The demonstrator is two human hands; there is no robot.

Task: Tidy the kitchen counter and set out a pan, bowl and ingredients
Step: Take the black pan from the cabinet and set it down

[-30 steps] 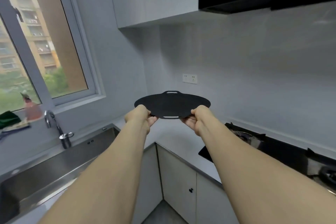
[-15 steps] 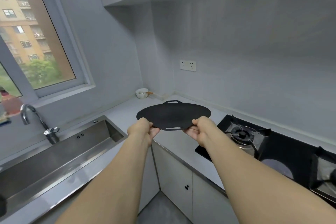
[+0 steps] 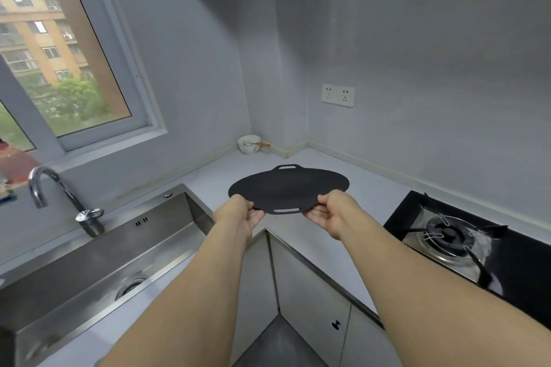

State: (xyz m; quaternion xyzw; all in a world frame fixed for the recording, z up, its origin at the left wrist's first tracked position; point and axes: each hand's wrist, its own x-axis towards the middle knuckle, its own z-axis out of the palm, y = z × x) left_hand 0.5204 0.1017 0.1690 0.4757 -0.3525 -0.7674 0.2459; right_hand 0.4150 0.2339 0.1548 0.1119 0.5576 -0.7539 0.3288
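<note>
I have both arms stretched out over the corner of the grey counter [image 3: 372, 188], and between them I hold a flat black round griddle pan [image 3: 287, 188], roughly level and lifted clear of the counter below it. My left hand [image 3: 241, 216] grips the near rim on the left, thumb on top and fingers curled beneath; my right hand [image 3: 334, 213] grips the near rim on the right in the same way. One slot handle of the pan sits at the near edge between my two hands, and the other at the far edge. In the far corner of the counter, well apart from the pan, stands a small white bowl [image 3: 249, 144] with a whisk in it, its wooden handle [image 3: 264, 144] leaning over the rim to the right. To my left is the steel sink [image 3: 89, 262] with its curved tap [image 3: 59, 197] under the window [image 3: 59, 53]. To my right is a black gas hob [image 3: 465, 241] with a burner near the pan's side. A double wall socket [image 3: 337, 95] is on the wall above the counter.
</note>
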